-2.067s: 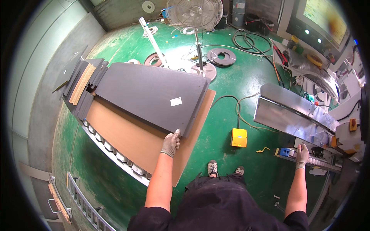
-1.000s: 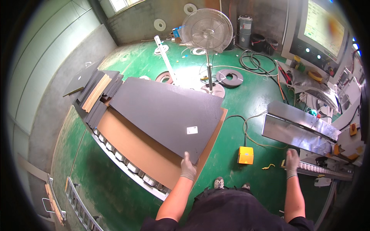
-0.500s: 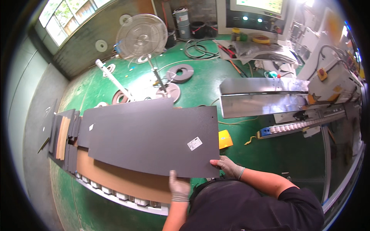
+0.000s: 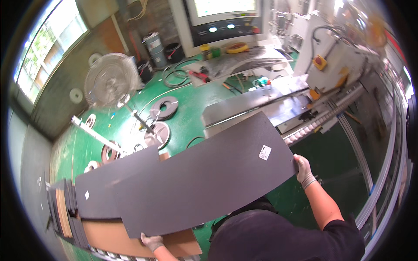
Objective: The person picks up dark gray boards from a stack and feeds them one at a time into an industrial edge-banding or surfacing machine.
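A long dark grey panel (image 4: 204,178) with a white label (image 4: 265,152) lies slantwise across the view, its right end raised over the floor beside the metal table. My right hand (image 4: 304,169), in a pale glove, grips the panel's right end edge, fingers partly out of sight. At the near edge, toward the left end, my gloved left hand (image 4: 152,242) holds the panel with its fingers around the rim. Beneath the panel's left part is a second dark grey panel (image 4: 93,193) with its own white label, resting above a brown board (image 4: 102,238).
Narrow grey and tan boards (image 4: 61,209) stand stacked at the left. A standing fan (image 4: 111,80) and rolls of edge strip (image 4: 164,108) are on the green floor beyond. A shiny metal table (image 4: 248,102) joins a machine (image 4: 335,65) at the right, under a screen.
The held panel has swung and moved right, its right end now near the machine. My left hand has slid to the panel's left part; my right hand has moved outward right.
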Demonstrator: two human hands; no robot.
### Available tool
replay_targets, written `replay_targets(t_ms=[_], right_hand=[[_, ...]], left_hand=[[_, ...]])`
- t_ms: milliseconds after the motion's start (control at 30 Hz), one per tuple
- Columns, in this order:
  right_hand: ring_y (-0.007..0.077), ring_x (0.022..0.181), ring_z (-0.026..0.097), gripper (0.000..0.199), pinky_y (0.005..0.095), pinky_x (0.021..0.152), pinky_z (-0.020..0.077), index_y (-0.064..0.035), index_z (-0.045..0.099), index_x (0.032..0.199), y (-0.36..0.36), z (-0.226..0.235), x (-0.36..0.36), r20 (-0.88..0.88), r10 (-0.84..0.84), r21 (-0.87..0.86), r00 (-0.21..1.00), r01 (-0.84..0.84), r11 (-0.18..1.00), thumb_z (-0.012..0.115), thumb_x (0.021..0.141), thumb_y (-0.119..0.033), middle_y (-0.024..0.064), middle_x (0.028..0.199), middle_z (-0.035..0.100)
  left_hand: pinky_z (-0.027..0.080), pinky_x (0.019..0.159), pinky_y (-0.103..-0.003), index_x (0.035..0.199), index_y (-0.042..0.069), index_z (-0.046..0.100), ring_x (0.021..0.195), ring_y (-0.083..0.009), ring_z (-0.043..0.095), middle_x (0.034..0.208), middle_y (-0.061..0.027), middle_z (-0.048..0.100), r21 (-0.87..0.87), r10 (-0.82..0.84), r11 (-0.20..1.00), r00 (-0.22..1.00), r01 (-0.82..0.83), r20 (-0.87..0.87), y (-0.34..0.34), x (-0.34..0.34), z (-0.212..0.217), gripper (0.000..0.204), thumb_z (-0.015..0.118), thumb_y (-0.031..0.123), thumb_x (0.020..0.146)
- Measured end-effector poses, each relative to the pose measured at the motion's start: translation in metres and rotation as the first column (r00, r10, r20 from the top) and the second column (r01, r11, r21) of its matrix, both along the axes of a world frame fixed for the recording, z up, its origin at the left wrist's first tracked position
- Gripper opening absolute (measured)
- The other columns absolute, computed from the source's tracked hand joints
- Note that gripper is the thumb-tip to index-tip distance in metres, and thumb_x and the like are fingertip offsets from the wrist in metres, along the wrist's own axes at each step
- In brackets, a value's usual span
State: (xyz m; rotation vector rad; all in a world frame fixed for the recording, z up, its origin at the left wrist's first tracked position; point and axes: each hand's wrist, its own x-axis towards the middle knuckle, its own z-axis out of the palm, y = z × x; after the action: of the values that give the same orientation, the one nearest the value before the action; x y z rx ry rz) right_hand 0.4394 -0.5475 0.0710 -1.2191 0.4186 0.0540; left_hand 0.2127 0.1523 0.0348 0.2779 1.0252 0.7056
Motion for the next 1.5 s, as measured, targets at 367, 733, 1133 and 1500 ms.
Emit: replay_targets(t_ms=[367,733,1133,1500], right_hand=[[0.0257,0.121,0.059,0.056,0.0503,0.105,0.0457,-0.0118,0.059,0.131,0.042,-0.017,0.003,-0.248,-0.222,0.350,0.943,0.301,0.887,0.064,0.094,-0.053,0.0060,0.129,0.064],[0.0278,0.111,0.061,0.045,0.0473,0.101,0.0478,-0.0062,0.062,0.125,0.055,-0.046,0.034,-0.285,-0.335,0.331,0.898,0.420,0.845,0.064,0.096,-0.040,0.0105,0.122,0.066],[0.0166,0.092,0.061,0.023,0.0351,0.088,0.0510,-0.0073,0.067,0.096,-0.075,-0.023,0.082,-0.356,-0.570,0.416,0.740,0.672,0.613,0.075,0.088,-0.027,0.0023,0.095,0.064],[0.0217,0.100,0.062,0.018,0.0414,0.094,0.0513,-0.0115,0.063,0.098,-0.211,-0.050,0.127,-0.293,-0.555,0.536,0.779,0.614,0.579,0.071,0.086,-0.023,0.0046,0.105,0.065]], left_hand=[[0.030,0.116,-0.051,0.140,0.021,0.055,0.136,-0.0165,0.046,0.147,0.0017,0.055,-0.185,-0.192,0.968,0.975,0.169,-0.113,-0.066,0.057,0.009,0.045,0.043,0.042,0.102],[0.033,0.115,-0.052,0.138,0.012,0.053,0.136,-0.0246,0.046,0.146,-0.0070,0.053,-0.097,-0.323,0.945,0.939,0.313,-0.116,-0.126,0.126,0.040,0.047,0.039,0.039,0.102],[0.036,0.114,-0.053,0.135,0.002,0.052,0.136,-0.0334,0.047,0.146,-0.0165,0.051,-0.175,-0.416,0.896,0.909,0.409,-0.005,-0.274,0.172,0.053,0.049,0.036,0.035,0.103],[0.037,0.109,-0.051,0.135,0.011,0.056,0.130,-0.0250,0.049,0.135,-0.0081,0.058,-0.059,-0.892,0.452,0.452,0.890,-0.005,-0.358,0.142,0.052,0.049,0.054,0.041,0.095]])
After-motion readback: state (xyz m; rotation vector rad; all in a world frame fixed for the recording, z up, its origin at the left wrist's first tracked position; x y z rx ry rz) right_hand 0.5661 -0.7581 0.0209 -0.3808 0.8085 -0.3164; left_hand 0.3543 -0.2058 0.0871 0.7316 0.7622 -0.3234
